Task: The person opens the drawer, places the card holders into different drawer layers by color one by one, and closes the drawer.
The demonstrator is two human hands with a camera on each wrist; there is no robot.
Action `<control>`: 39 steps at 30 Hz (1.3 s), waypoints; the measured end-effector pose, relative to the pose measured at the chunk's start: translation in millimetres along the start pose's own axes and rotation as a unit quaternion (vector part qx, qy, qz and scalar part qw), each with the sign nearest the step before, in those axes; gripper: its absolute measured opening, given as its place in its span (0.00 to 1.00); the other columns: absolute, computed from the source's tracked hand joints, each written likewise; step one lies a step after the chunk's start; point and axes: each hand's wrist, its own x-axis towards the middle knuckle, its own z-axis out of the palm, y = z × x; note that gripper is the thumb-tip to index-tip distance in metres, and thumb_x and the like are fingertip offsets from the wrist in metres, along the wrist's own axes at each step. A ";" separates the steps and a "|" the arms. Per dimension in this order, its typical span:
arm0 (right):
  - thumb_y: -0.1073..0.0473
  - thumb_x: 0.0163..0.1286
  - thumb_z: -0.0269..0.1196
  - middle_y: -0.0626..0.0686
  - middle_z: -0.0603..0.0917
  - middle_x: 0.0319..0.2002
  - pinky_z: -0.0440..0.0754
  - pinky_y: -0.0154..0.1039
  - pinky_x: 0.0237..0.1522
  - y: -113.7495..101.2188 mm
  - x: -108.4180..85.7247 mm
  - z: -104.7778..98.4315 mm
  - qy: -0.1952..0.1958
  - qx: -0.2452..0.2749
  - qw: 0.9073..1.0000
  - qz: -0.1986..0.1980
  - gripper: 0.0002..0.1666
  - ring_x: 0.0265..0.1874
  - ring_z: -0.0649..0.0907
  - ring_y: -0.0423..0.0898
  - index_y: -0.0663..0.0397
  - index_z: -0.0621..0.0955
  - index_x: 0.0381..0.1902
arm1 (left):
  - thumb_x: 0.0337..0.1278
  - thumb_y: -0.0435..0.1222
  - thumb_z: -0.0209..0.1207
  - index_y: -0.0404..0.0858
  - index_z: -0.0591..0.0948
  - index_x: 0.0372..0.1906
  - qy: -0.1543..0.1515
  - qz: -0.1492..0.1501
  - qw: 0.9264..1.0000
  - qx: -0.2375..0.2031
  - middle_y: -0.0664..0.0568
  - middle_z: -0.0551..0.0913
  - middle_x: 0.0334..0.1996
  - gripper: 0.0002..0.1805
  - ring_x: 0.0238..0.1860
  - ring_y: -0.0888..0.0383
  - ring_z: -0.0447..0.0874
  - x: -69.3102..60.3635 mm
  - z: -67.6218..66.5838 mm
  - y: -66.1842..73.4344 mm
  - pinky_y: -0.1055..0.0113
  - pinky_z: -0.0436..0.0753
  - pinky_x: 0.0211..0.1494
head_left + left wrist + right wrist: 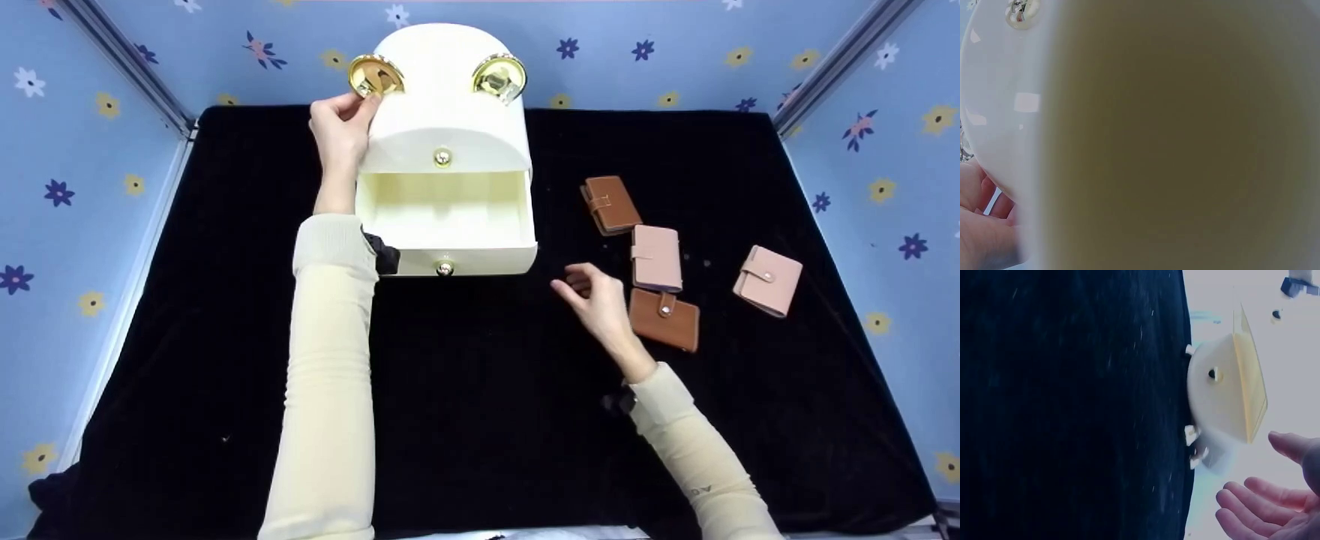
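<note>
A white two-drawer box [450, 97] with a rounded top stands at the back. Its lower drawer [450, 261] is pulled out, with bare floor inside. Two round gold-rimmed pieces sit on its top. My left hand [341, 131] holds the box's left side by the left gold piece [377, 75], its thumb against the lower rim. In the left wrist view, a blurred pale surface covers most of the picture; the left hand [985, 225] shows at the lower left. Right of the drawer, my right hand [600, 300] hovers with loosely bent fingers, holding nothing; it [1275, 506] appears spread in the right wrist view.
Right of the box lie a brown wallet [613, 204], a pink wallet [657, 259] and another brown wallet [664, 322] close together. A separate pink wallet [770, 281] lies farther right. Black cloth [480, 420] covers the table, and blue flowered panels [637, 45] surround it.
</note>
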 end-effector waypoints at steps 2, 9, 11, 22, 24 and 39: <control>0.55 0.56 0.65 0.61 0.82 0.33 0.78 0.44 0.36 4.9 2.0 -5.5 0.000 -0.008 1.000 0.008 0.21 0.32 0.80 0.53 0.68 0.78 0.41 | 0.47 0.40 0.63 0.40 0.82 0.43 0.000 0.007 1.000 0.001 0.50 0.83 0.38 0.16 0.38 0.62 0.79 -0.4 -0.4 -0.4 0.75 0.74 0.42; 0.53 0.57 0.64 0.64 0.77 0.44 0.71 0.46 0.46 21.9 10.1 -23.0 -0.005 -0.052 0.998 0.026 0.27 0.42 0.76 0.56 0.68 0.74 0.48 | 0.47 0.40 0.63 0.40 0.82 0.42 0.001 0.011 1.000 -0.010 0.50 0.83 0.38 0.15 0.37 0.62 0.79 -0.8 -0.5 -0.9 0.75 0.74 0.42; 0.53 0.57 0.64 0.65 0.75 0.47 0.69 0.47 0.49 27.5 12.4 -27.3 -0.004 -0.060 0.998 0.030 0.29 0.45 0.74 0.57 0.68 0.73 0.50 | 0.47 0.40 0.63 0.39 0.82 0.42 0.002 0.011 1.000 -0.012 0.50 0.83 0.38 0.15 0.37 0.61 0.79 -0.9 -0.4 -0.9 0.75 0.74 0.42; 0.54 0.56 0.64 0.69 0.66 0.55 0.58 0.48 0.59 59.2 27.9 -45.4 0.022 -0.099 0.991 0.082 0.37 0.56 0.64 0.60 0.69 0.65 0.58 | 0.48 0.40 0.63 0.39 0.82 0.43 0.001 0.005 1.000 -0.006 0.49 0.83 0.39 0.15 0.38 0.61 0.79 -0.8 -0.1 -0.2 0.75 0.73 0.43; 0.54 0.56 0.64 0.69 0.64 0.56 0.57 0.48 0.59 63.7 30.9 -47.4 0.027 -0.104 0.990 0.088 0.38 0.57 0.63 0.60 0.70 0.65 0.58 | 0.47 0.40 0.63 0.39 0.82 0.43 0.000 0.002 1.000 -0.008 0.49 0.83 0.39 0.16 0.39 0.61 0.79 -0.8 -0.1 0.1 0.75 0.74 0.43; 0.45 0.54 0.64 0.65 0.52 0.64 0.54 0.62 0.54 84.7 50.7 -61.1 0.032 -0.165 0.959 0.226 0.49 0.60 0.55 0.64 0.56 0.54 0.66 | 0.48 0.40 0.63 0.39 0.83 0.41 0.004 0.020 1.000 0.008 0.50 0.83 0.37 0.14 0.37 0.61 0.79 -1.9 -0.4 -0.3 0.75 0.74 0.42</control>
